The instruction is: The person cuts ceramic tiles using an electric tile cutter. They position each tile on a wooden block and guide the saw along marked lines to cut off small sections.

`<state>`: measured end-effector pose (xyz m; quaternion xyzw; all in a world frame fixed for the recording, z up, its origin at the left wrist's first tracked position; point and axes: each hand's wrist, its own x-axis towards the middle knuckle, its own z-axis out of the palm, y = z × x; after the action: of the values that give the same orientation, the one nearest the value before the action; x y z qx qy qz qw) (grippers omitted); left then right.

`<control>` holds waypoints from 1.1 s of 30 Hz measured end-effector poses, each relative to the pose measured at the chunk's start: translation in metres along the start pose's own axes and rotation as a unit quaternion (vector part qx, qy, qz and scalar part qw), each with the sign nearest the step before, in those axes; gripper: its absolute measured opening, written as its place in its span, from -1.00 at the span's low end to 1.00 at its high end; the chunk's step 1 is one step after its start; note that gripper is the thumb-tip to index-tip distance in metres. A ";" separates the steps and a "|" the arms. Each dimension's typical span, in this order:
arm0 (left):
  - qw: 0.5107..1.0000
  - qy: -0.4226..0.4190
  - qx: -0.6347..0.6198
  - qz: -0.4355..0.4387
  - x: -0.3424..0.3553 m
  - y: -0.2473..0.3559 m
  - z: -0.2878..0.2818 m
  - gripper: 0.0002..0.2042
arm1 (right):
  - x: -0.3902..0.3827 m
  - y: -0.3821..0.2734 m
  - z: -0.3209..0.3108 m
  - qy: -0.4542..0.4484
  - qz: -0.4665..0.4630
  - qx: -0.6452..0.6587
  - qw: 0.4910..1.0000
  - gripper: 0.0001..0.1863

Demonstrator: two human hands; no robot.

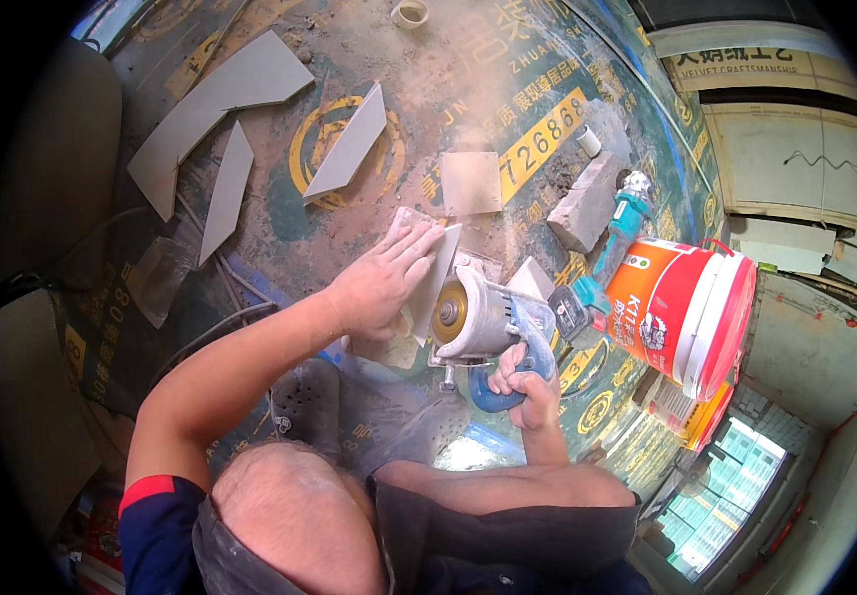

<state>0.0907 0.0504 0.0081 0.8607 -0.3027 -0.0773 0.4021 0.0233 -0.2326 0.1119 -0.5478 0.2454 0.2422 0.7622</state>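
My left hand [394,273] steadies a pale tile piece [433,285] standing on edge, with the fingers stretched along its upper part and the thumb side hidden. Just right of this tile is a handheld tile cutter [485,319], with its round gold-coloured disc facing the tile. My right hand [528,385] is wrapped around the cutter's blue handle. Whether disc and tile touch cannot be made out. A dusty block [411,220] lies partly beneath my left fingertips. Beyond the hands, a small square tile [471,182] rests on the printed floor covering.
Cut tile pieces [349,144] and a large angled tile [220,94] lie far left. To the right are a stone block [587,203], a teal cordless angle grinder [619,233] and a red-orange bucket [681,307]. Cables [225,273] run left; a tape roll [410,13] sits far off.
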 end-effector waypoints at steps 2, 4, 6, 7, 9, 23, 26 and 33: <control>1.000 0.004 0.001 0.000 -0.001 -0.001 0.000 -0.17 | 0.000 0.000 0.000 0.000 0.005 -0.010 1.000 -0.72; 1.000 0.003 0.003 -0.001 -0.002 0.000 0.000 -0.17 | -0.001 0.000 0.001 0.003 0.012 -0.027 1.000 -0.70; 1.000 -0.001 0.001 -0.002 -0.001 -0.001 0.000 -0.17 | -0.001 0.000 0.003 0.002 0.012 -0.028 1.000 -0.70; 1.000 -0.002 0.000 -0.003 -0.001 -0.001 0.000 -0.16 | -0.002 -0.001 0.004 0.001 0.012 -0.028 1.000 -0.69; 1.000 0.001 0.000 -0.001 -0.002 0.000 -0.001 -0.17 | -0.002 0.001 0.003 0.000 0.015 -0.029 0.999 -0.69; 1.000 -0.010 0.001 0.004 -0.001 0.001 -0.005 -0.12 | -0.006 0.004 -0.003 -0.008 0.027 -0.025 0.999 -0.70; 1.000 -0.009 0.004 0.004 -0.001 0.000 -0.003 -0.13 | -0.006 0.004 -0.003 -0.009 0.030 -0.023 0.999 -0.69; 1.000 -0.003 0.002 0.006 0.000 -0.001 -0.001 -0.16 | -0.009 0.007 -0.007 -0.009 0.033 -0.016 0.999 -0.67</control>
<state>0.0911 0.0513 0.0082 0.8597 -0.3090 -0.0768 0.3995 0.0116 -0.2386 0.1106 -0.5496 0.2529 0.2759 0.7469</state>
